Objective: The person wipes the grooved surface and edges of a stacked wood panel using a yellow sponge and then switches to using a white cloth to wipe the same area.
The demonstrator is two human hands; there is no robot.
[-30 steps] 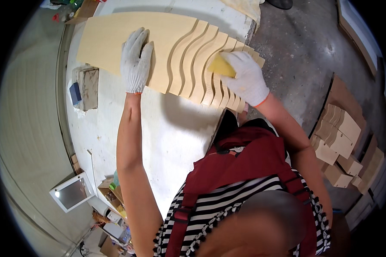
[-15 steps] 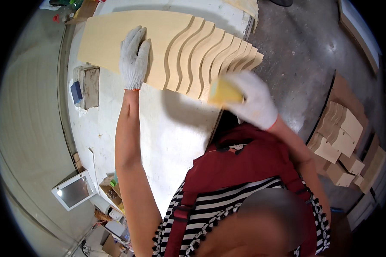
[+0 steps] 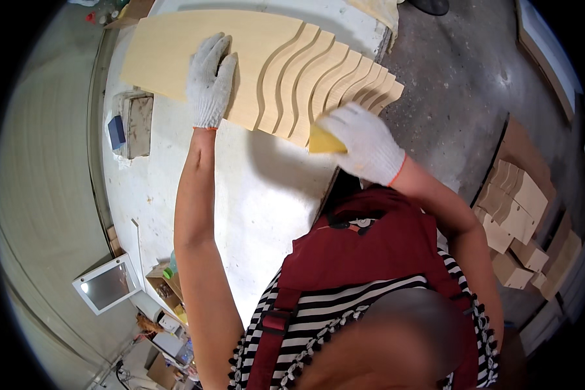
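Note:
A pale wooden panel with a row of wavy, stepped ridges toward its right end lies at the far side of the white table. My left hand, in a white knit glove, rests flat on the smooth part of the panel with its fingers stretched out. My right hand, gloved too, grips a yellow sanding pad. The pad is at the near edge of the panel, beside the lower ends of the ridges. The glove hides part of the pad.
On the table at the left sit a worn block and a small blue block. Stacked wooden pieces, some wavy, lie at the right on the grey floor. A white-framed screen stands at the lower left.
My right hand and the pad have shifted slightly left along the panel's near edge. The left hand stays on the panel. The whole view has moved a little.

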